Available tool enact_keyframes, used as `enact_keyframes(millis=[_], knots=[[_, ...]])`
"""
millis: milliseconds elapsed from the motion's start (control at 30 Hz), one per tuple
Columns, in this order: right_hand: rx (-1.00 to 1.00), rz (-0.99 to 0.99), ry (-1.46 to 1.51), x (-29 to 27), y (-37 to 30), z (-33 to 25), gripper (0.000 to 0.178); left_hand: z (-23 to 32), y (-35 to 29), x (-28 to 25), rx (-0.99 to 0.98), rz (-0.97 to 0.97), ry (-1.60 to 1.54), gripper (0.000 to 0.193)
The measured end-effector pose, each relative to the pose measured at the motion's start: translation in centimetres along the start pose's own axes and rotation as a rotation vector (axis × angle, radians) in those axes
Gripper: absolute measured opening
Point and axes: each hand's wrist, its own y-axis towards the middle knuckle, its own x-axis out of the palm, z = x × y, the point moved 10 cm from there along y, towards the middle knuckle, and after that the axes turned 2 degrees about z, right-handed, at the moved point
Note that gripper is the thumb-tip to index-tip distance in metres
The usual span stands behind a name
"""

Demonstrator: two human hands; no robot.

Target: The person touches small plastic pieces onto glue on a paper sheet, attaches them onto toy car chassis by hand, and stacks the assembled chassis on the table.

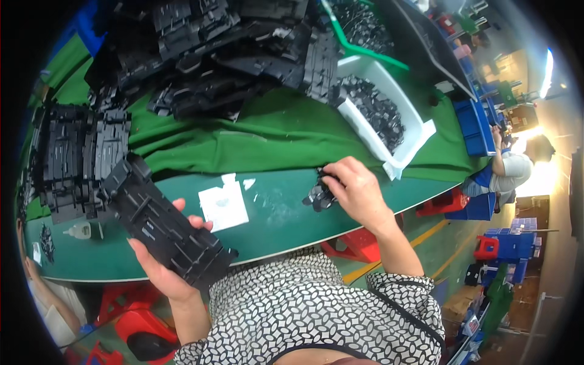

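Observation:
My left hand point(161, 267) is closed around a long black moulded plastic part point(164, 222), held tilted above the table's near edge, its ribbed side up. To the right, my right hand point(359, 191) reaches down to a small pile of black plastic pieces point(319, 196) on the green table. Its thumb and fingertips are pinched together at the pile; whatever sits between them is too small to make out. Between the two hands lies a white paper sheet point(224, 205) with torn scraps beside it.
A large heap of black plastic parts point(243, 61) covers the far side on green cloth point(243, 143). Stacked black parts point(67, 158) stand at left, near a small clear bottle point(80, 230). A white bin point(413, 125) of small black pieces stands at right. Other people sit nearby.

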Motion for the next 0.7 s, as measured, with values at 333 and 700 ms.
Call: enact_keyframes(millis=[333, 700], knots=[[0.067, -0.324, 0.168, 1.2, -0.3, 0.6, 0.022, 1.4, -0.4, -0.7, 0.033, -0.008, -0.05, 0.077], [0.122, -0.27, 0.173, 1.1, 0.5, 1.7, 0.019, 2.7, 0.7, -1.4, 0.072, -0.06, -0.143, 0.082]])
